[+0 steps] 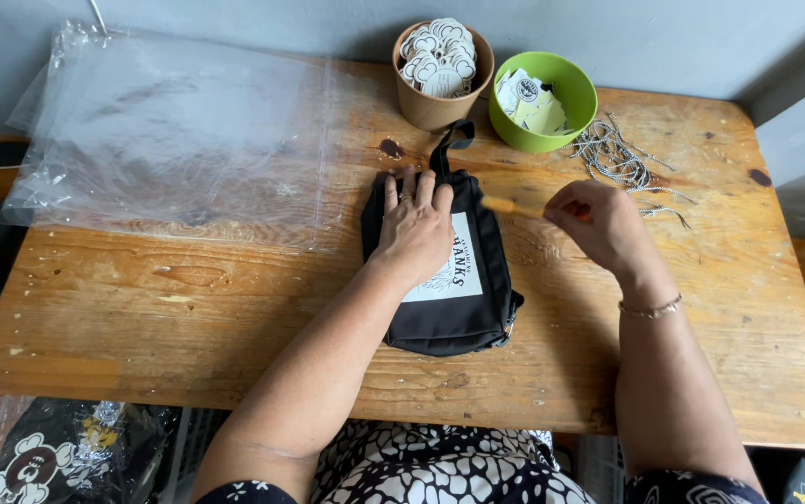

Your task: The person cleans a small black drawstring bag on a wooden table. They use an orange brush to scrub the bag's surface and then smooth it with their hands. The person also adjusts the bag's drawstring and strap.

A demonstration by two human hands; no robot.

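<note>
— On the rough wooden table [234, 308], where's our black fabric pouch [449, 308]?
— Mid-table; our left hand [416, 224] lies flat on it, fingers spread, while our right hand [603, 224] pinches a blurry orange stick [510, 206].

Person, seen from above: two bare forearms, no sleeves reaching the wrists. Left hand [416, 224]: a ring on one finger (thin band, detail too small to tell). Right hand [599, 224]: a slim chain bracelet [651, 310] at the wrist. Garment [440, 471]: dark fabric printed with irregular white blotches, visible at the lap and both upper arms.
</note>
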